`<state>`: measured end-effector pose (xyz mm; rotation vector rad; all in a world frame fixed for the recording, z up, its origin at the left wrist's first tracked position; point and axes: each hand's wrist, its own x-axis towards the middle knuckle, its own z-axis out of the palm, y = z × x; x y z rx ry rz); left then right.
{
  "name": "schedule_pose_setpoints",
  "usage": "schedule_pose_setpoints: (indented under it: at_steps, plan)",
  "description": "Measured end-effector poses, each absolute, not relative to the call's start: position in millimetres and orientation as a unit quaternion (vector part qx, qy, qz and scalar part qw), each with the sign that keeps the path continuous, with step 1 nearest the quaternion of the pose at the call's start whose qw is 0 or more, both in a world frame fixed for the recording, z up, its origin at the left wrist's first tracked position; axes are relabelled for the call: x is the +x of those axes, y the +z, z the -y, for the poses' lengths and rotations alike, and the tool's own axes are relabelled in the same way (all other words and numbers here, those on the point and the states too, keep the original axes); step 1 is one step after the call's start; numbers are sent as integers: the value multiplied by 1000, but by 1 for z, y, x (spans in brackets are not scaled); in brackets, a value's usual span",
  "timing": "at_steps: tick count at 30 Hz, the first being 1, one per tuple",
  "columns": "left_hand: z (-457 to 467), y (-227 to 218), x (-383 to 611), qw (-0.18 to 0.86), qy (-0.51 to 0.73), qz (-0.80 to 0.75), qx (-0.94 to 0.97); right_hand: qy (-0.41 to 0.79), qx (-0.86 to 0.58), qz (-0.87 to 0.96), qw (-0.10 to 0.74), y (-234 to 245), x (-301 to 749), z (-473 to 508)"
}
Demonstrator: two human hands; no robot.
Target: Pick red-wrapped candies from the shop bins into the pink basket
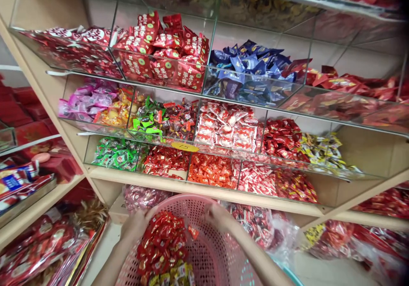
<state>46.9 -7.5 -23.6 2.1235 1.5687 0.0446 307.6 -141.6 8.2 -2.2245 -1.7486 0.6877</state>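
A pink perforated plastic basket (pixel 194 198) stands below the shelves, directly before me. Inside, a heap of red wrapped candies (pixel 162 241) lies along the left side, with yellow wrapped candies (pixel 177 273) at the near end. My left hand (pixel 136 224) is closed at the basket's left rim. Over the far right part of the rim is my right hand (pixel 219 218), its fingers curled and slightly blurred; what they hold, if anything, is hidden. One orange-red wrapped candy (pixel 193 231) shows apart from the heap, between my hands; whether it touches the basket wall I cannot tell.
Ahead rises a wooden shelf (pixel 204 188) with glass-walled compartments of wrapped candies. A yellow oval label (pixel 185 146) reads 15. Bagged candies (pixel 255 224) lie under the shelf, right of the basket. Red packages (pixel 41 243) fill the lower left.
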Motion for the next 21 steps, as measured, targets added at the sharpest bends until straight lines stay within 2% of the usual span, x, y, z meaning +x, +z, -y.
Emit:
schedule_pose_setpoints:
  at_steps: [3, 7, 11, 21]
  plan:
    - [8, -21, 49, 248, 12, -575, 779, 153, -804, 565, 101, 60, 335, 140]
    - [10, -17, 48, 256, 18, -568, 782, 26, -866, 499, -11, 95, 360, 128]
    - [17, -11, 42, 255, 16, -568, 782, 43, -886, 455, -78, 92, 365, 115]
    - [19, -14, 28, 275, 13, -578, 768, 90, -890, 438, -88, 85, 371, 104]
